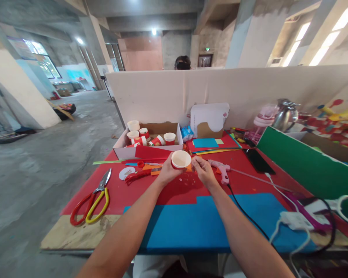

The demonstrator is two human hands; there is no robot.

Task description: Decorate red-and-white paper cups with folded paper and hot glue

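My left hand [169,173] is wrapped round a paper cup [181,159], white inside with red on its outer wall, held with its mouth tilted toward me. Just right of the cup is my right hand [203,170], its thumb and fingertips pinched together; whatever they hold is too small to make out. A pink hot glue gun [222,170] lies beside the right hand, its black cord running toward the front edge. Left of the cup, a red-handled tool [139,175] and a white paper disc [127,173] rest on the red sheet [116,193].
Large scissors [97,200] lie at the left. A box [120,152] of red and white cups stands at the back. On the right are a phone [258,160], a green board [304,166], a white power strip [297,221] with cables and a metal jug [284,116]. Blue sheets [185,227] cover the front.
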